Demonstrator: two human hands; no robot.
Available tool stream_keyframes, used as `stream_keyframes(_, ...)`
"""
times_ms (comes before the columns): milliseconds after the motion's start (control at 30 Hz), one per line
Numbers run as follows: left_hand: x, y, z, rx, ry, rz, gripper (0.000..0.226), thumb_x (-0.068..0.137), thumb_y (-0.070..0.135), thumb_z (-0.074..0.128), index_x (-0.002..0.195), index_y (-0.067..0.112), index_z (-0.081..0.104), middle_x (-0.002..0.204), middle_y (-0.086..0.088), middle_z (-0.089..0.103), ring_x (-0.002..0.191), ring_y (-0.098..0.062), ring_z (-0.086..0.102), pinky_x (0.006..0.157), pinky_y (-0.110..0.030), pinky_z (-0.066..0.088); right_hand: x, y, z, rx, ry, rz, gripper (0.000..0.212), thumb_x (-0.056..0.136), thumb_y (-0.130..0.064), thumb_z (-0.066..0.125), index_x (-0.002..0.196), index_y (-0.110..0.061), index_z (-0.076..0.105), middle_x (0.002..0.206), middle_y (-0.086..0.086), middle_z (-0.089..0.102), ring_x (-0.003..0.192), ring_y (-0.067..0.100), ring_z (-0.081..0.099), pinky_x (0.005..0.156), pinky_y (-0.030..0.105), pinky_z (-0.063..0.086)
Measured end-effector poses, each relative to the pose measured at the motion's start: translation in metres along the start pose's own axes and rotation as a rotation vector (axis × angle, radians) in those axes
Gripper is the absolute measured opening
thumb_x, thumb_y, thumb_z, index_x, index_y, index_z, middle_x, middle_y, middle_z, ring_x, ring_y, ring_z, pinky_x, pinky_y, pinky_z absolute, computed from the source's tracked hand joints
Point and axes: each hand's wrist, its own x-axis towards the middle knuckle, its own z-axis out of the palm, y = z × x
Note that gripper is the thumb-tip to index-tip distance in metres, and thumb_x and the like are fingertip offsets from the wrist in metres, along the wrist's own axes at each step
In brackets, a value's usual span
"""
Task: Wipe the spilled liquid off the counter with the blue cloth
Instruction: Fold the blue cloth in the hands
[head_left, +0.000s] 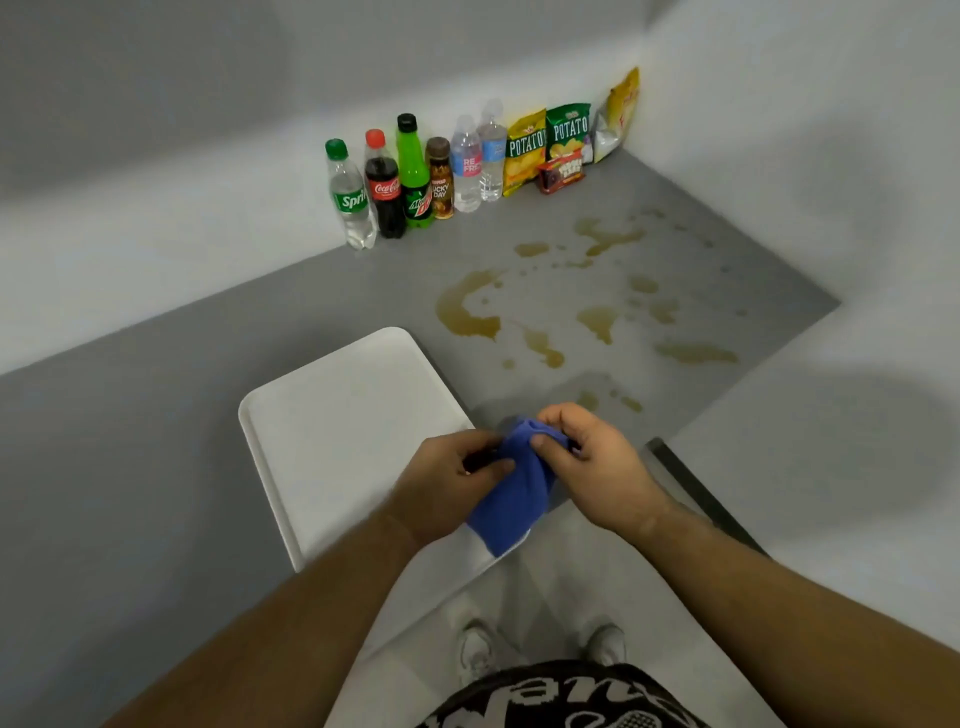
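Observation:
A blue cloth (511, 499) hangs bunched between both hands, above the counter's front edge. My left hand (447, 483) grips its left side and my right hand (592, 462) pinches its top. Brownish-yellow spilled liquid (467, 312) lies in several puddles and drops across the grey counter (156, 467), beyond the hands and toward the right corner, with a further patch (696, 353) at the right. The cloth is in the air, apart from the spill.
A white tray (337, 415) lies on the counter just left of the hands. Along the back wall stand several drink bottles (410, 176) and snack bags (550, 140). White walls close in the counter at the back and right.

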Motion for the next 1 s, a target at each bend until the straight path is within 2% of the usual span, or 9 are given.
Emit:
stream_keyframes(167,0.016,0.015,0.018,0.153,-0.03,-0.059,0.028,0.085,0.025,0.08,0.112,0.021,0.074,0.102,0.006,0.076,0.091,-0.01,0.07,0.088,-0.027,0.057,-0.005,0.006,-0.032,0.151,0.13,-0.013,0.015,0.104,-0.025,0.059,0.099,-0.039,0.063,0.088,-0.011,0.071,0.079,0.008,0.067,0.072,0.022,0.055)
stream_keyframes(300,0.025,0.006,0.031,0.373,-0.079,-0.163,0.01,0.089,0.026,0.074,0.098,0.025,0.076,0.096,0.008,0.074,0.087,-0.012,0.068,0.086,-0.03,0.056,-0.003,0.027,-0.054,0.248,0.219,0.074,0.012,0.105,-0.023,0.056,0.105,-0.034,0.062,0.094,-0.008,0.071,0.089,0.014,0.068,0.085,0.033,0.055)
stream_keyframes(400,0.031,0.006,0.041,0.382,-0.062,-0.201,0.006,0.092,0.021,0.068,0.093,0.027,0.069,0.091,0.008,0.071,0.085,-0.013,0.066,0.079,-0.028,0.053,-0.002,0.047,-0.066,0.26,0.202,0.169,0.013,0.106,-0.024,0.053,0.105,-0.034,0.062,0.098,-0.003,0.073,0.094,0.02,0.07,0.088,0.042,0.058)
stream_keyframes(533,0.044,0.013,0.062,0.368,0.028,-0.25,0.017,0.101,0.019,0.053,0.089,0.03,0.054,0.088,0.007,0.064,0.078,-0.007,0.06,0.063,-0.02,0.044,0.003,0.073,-0.081,0.292,0.191,0.249,0.012,0.107,-0.019,0.051,0.107,-0.028,0.06,0.101,0.005,0.073,0.096,0.028,0.071,0.085,0.045,0.06)
stream_keyframes(633,0.052,0.022,0.075,0.259,0.134,-0.303,0.016,0.104,0.022,0.05,0.094,0.032,0.055,0.094,0.006,0.066,0.087,-0.014,0.064,0.073,-0.027,0.054,0.008,0.092,-0.093,0.327,0.196,0.329,0.017,0.105,-0.018,0.055,0.119,-0.027,0.059,0.106,0.004,0.075,0.096,0.022,0.073,0.087,0.043,0.062)
stream_keyframes(733,0.059,0.028,0.088,0.199,0.212,-0.283,0.018,0.105,0.024,0.049,0.097,0.036,0.059,0.097,0.011,0.065,0.09,-0.009,0.061,0.075,-0.021,0.05,0.01,0.111,-0.105,0.192,0.126,0.395,0.035,0.101,-0.019,0.059,0.135,-0.025,0.054,0.118,0.001,0.07,0.099,0.016,0.07,0.081,0.032,0.06)
stream_keyframes(800,0.062,0.034,0.095,0.183,0.228,-0.247,0.021,0.105,0.024,0.051,0.096,0.037,0.065,0.096,0.016,0.066,0.09,-0.005,0.061,0.072,-0.013,0.045,0.011,0.119,-0.111,0.046,0.023,0.439,0.038,0.099,-0.024,0.062,0.137,-0.023,0.055,0.115,-0.002,0.068,0.096,0.014,0.068,0.074,0.026,0.055)
stream_keyframes(933,0.063,0.045,0.107,0.137,0.224,-0.144,0.022,0.101,0.021,0.06,0.093,0.035,0.075,0.093,0.023,0.071,0.091,0.004,0.065,0.076,-0.004,0.046,0.008,0.122,-0.117,-0.299,-0.12,0.379,0.038,0.097,-0.034,0.065,0.133,-0.023,0.061,0.122,-0.002,0.067,0.106,0.017,0.065,0.088,0.033,0.053)
stream_keyframes(1000,0.063,0.053,0.112,0.113,0.175,-0.061,0.021,0.1,0.018,0.063,0.095,0.034,0.076,0.096,0.021,0.072,0.096,0.001,0.066,0.084,-0.013,0.049,0.008,0.113,-0.116,-0.353,-0.094,0.248,0.046,0.094,-0.035,0.069,0.138,-0.027,0.058,0.136,-0.003,0.06,0.117,0.018,0.06,0.094,0.032,0.048)
